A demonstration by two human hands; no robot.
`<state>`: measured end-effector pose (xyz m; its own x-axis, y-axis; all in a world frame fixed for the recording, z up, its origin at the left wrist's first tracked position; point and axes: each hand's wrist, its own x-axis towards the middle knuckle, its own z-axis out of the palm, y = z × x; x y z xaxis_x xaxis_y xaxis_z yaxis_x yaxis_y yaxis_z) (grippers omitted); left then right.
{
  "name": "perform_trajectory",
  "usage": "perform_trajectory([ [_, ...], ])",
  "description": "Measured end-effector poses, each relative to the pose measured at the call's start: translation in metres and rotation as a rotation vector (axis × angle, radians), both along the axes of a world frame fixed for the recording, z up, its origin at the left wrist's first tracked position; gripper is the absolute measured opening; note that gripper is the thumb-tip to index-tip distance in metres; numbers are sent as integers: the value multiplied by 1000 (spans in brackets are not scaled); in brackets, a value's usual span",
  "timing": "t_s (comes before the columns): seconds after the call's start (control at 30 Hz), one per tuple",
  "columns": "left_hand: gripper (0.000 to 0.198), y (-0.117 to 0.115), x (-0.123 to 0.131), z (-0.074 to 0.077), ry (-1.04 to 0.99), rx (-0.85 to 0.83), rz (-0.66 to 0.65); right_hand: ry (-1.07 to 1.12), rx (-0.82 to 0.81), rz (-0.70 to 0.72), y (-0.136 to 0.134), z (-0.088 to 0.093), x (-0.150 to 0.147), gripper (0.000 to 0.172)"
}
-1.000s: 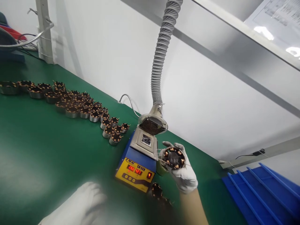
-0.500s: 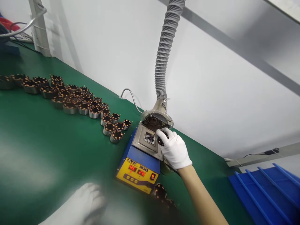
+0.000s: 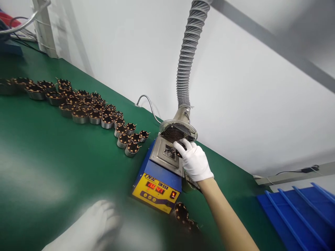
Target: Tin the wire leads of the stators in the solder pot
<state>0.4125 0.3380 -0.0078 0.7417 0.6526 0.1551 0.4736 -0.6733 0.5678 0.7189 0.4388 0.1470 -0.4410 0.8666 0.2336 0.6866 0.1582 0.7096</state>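
Observation:
My right hand, in a white glove, is closed around a round wound motor stator and holds it down at the square opening of the blue and yellow solder pot; only a dark edge of the stator shows under my fingers. The round fume hood on the ribbed grey hose sits just behind the pot. My left hand, also gloved, is blurred at the bottom edge and rests low over the green mat; its fingers look curled and no object shows in them.
Several stators lie in a long cluster across the mat to the left. Two more stators sit in front of the pot. A blue ribbed tray lies at the right. A white wall runs behind the bench.
My right hand turned the stator over from face-up beside the pot and lowered it onto the pot's opening. The view has shifted slightly. My left hand stayed put.

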Motion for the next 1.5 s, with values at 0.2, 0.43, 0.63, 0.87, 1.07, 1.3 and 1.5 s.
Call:
perform_trajectory([
  [0.2, 14, -1, -1, 1, -9, 42, 2, 25, -35, -31, -1, -1, -3, 44],
  [0.43, 12, -2, 0, 2, -21, 39, 16, 40, -66, -69, -1, -2, -4, 48],
  [0.63, 12, 0, 0, 4, 36, 23, -7, 34, -64, -59, 0, 0, -3, 48],
  [0.87, 13, -1, 0, 2, -30, 81, 9, 19, -66, -56, -1, 1, -2, 48],
  [1.07, 13, -1, 0, 3, 20, 41, 1, 21, -75, -55, -1, 3, -3, 47],
  [1.3, 12, -2, 0, 0, -12, 19, 9, 29, -96, -71, -2, 5, -4, 49],
  [1.5, 14, -2, 0, 0, 16, 9, -5, 18, -91, -66, -3, 4, -3, 47],
])
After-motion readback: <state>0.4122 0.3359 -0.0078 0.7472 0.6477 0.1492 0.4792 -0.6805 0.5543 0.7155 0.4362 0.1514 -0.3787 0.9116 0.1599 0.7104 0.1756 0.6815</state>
